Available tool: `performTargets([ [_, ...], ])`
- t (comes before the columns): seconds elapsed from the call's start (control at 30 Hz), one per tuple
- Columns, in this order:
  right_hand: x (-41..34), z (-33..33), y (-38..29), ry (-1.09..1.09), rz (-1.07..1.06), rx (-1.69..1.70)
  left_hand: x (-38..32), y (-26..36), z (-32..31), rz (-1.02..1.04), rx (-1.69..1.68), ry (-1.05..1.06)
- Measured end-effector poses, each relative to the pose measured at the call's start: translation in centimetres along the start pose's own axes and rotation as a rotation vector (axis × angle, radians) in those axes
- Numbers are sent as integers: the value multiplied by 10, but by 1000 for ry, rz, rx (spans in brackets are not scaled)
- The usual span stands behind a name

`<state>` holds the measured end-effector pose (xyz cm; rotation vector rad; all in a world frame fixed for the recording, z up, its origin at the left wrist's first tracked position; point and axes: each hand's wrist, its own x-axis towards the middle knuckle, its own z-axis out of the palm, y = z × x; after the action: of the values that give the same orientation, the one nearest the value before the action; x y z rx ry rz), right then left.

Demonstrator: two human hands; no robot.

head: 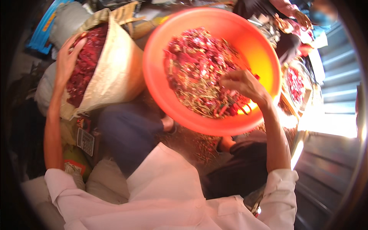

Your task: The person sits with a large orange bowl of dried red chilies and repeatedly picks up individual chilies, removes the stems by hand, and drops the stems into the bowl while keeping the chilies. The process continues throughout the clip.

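An orange-red plastic basin [155, 95] stands before me, holding dried red chillies or similar red plant pieces [189, 54] mixed with straw-coloured stems [198, 92]. My right hand [241, 86] is over the right part of the mix, fingers bent and close together; blur hides whether anything is between them. At the left, a pale woven sack [118, 74] leans with its mouth towards me, full of dark red dried pieces [86, 63]. My left hand [70, 51] lies at the sack's far left rim, touching the red contents, its thumb apart from the fingers. Its grip is unclear.
Another person's hands [293, 23] are at the upper right. Below them is a round container of red pieces [296, 83]. Red scraps [201, 146] litter the floor between my legs. A calculator [85, 141] lies below the sack. Corrugated metal sheeting [342, 69] borders the right side.
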<state>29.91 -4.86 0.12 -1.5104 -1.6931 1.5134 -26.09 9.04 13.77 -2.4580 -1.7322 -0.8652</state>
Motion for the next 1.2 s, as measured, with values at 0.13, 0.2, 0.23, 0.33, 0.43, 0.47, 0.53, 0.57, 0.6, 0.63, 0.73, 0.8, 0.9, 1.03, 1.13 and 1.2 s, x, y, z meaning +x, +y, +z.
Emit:
performTargets([
  [0.13,11,-1,24,110,-111,-235,-29,-21,2,-9,385,57],
  [0.2,20,1,39,83,-50,-381,-51,15,19,-14,99,-30],
  [0.23,24,2,47,65,-24,-458,-64,42,29,-29,-53,-69],
  [0.33,31,8,71,97,-2,-600,-87,135,54,182,-182,-172],
  [0.43,32,12,91,127,-26,-640,-88,218,62,525,-380,-143],
  [0.47,33,12,97,106,-7,-653,-90,241,58,637,-444,-98],
  [0.53,34,11,105,85,20,-658,-98,285,61,755,-591,57],
  [0.57,35,11,108,83,29,-649,-102,303,62,780,-689,159],
  [0.6,36,11,111,77,35,-647,-105,314,62,842,-660,150],
  [0.63,37,10,113,73,33,-651,-108,324,63,865,-733,228],
  [0.73,41,9,115,57,32,-662,-114,337,67,934,-666,200],
  [0.8,43,10,115,48,52,-640,-117,339,69,952,-662,208],
  [0.9,44,15,112,3,-3,-597,-119,340,71,968,-661,211],
  [1.03,52,28,104,-93,-56,-629,-117,336,69,952,-692,216],
  [1.13,55,44,98,-111,-80,-522,-109,321,70,829,-685,106],
  [1.2,53,55,97,-215,59,-321,-96,300,77,622,-690,-38],
])
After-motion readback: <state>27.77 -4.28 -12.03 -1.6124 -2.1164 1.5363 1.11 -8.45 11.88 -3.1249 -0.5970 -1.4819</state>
